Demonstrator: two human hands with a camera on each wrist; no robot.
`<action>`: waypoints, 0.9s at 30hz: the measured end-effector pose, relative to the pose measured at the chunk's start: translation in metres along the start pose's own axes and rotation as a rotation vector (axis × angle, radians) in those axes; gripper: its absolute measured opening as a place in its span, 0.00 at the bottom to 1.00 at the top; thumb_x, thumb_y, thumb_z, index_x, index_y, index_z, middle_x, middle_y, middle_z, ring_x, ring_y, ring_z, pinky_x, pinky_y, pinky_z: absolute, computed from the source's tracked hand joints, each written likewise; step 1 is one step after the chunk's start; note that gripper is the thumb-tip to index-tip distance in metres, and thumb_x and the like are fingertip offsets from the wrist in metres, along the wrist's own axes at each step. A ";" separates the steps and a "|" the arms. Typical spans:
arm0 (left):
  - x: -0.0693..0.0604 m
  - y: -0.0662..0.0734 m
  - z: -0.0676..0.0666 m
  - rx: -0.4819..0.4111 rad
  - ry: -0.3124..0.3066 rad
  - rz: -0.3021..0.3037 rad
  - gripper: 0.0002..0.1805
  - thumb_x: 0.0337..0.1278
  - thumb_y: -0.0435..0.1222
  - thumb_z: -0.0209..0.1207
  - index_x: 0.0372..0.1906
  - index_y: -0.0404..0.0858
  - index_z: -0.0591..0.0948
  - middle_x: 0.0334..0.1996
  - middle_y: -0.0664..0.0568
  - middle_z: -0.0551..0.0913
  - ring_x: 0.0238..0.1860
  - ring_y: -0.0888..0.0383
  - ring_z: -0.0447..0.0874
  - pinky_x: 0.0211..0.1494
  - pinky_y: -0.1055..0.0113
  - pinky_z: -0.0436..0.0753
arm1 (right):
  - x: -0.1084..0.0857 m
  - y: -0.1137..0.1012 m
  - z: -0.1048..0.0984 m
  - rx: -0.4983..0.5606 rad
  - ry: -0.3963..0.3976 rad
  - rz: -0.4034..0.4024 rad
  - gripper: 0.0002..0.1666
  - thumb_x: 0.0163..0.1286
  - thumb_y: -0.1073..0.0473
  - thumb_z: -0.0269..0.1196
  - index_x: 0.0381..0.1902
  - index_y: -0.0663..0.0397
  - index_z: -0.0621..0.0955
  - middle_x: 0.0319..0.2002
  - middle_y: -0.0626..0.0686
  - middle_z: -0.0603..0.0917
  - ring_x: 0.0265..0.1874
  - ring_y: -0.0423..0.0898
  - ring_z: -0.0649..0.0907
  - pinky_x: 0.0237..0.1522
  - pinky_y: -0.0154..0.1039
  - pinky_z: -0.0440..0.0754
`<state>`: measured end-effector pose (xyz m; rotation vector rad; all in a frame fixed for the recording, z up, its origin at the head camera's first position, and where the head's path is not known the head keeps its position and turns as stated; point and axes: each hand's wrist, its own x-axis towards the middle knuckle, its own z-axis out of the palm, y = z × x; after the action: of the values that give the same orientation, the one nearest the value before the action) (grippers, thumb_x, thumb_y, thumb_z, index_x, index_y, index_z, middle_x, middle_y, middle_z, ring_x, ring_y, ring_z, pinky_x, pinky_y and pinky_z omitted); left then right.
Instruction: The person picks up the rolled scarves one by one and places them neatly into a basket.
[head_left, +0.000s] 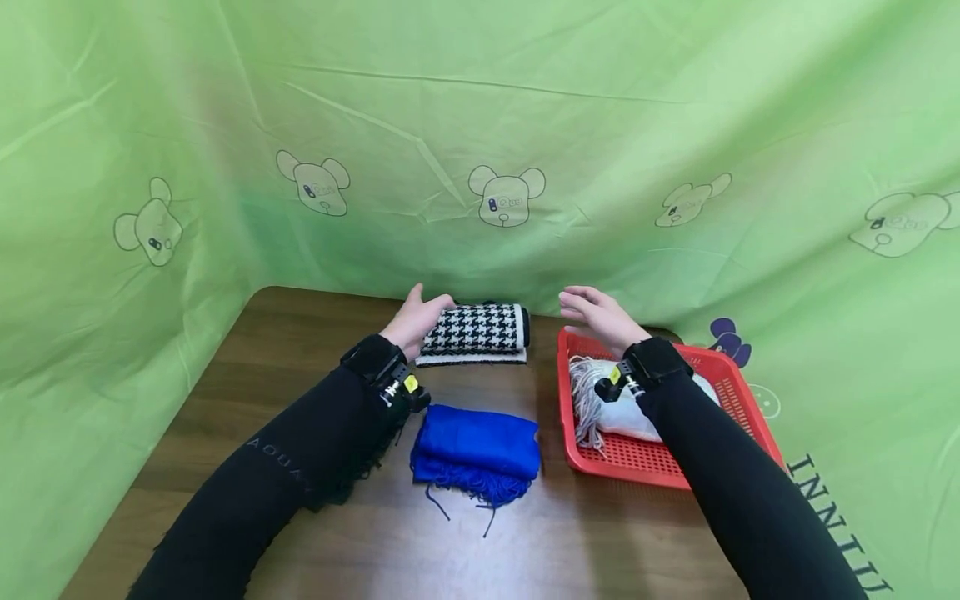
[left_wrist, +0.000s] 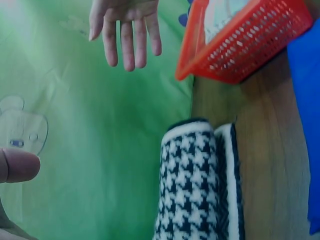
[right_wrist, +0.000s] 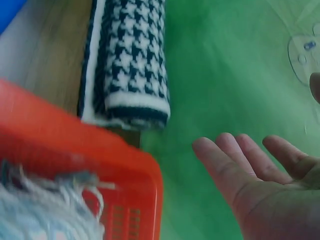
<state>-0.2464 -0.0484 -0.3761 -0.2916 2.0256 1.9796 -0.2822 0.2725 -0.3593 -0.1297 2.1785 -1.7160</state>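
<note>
A folded black-and-white houndstooth scarf [head_left: 474, 327] lies at the back of the table. My left hand [head_left: 417, 321] is at its left end, thumb raised; whether it touches the cloth is hidden in the head view. In the left wrist view only part of that hand shows, beside the scarf [left_wrist: 187, 185]. My right hand [head_left: 600, 319] hovers over the far left corner of the red basket [head_left: 622, 472], holding nothing. Its fingers look extended and slightly spread in the right wrist view, apart from the scarf [right_wrist: 135, 55].
A folded blue scarf [head_left: 476, 442] with fringe lies front centre. Inside the basket rests a pale fringed scarf [head_left: 626, 418], partly behind my right arm. Dark green fringed cloth [head_left: 352, 479] shows beneath my left forearm. Green printed curtain [head_left: 420, 100] surrounds the wooden table [head_left: 225, 408].
</note>
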 end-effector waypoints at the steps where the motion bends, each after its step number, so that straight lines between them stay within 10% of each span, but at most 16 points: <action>1: 0.000 0.000 -0.004 0.001 0.000 -0.004 0.55 0.71 0.42 0.58 0.89 0.47 0.34 0.88 0.45 0.36 0.86 0.42 0.42 0.85 0.43 0.51 | 0.002 -0.001 0.004 0.011 -0.002 -0.001 0.42 0.88 0.52 0.51 0.85 0.69 0.50 0.83 0.69 0.56 0.81 0.64 0.62 0.78 0.58 0.66; 27: 0.021 -0.026 -0.043 -0.034 0.040 -0.092 0.53 0.75 0.44 0.54 0.88 0.47 0.31 0.88 0.45 0.32 0.87 0.43 0.33 0.85 0.38 0.46 | 0.039 0.015 0.062 0.112 0.075 0.085 0.49 0.85 0.48 0.57 0.87 0.62 0.45 0.85 0.66 0.50 0.83 0.65 0.56 0.80 0.59 0.63</action>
<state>-0.2599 -0.0905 -0.4071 -0.4271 1.9673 1.9692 -0.2955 0.2077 -0.3950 0.0566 2.1020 -1.8163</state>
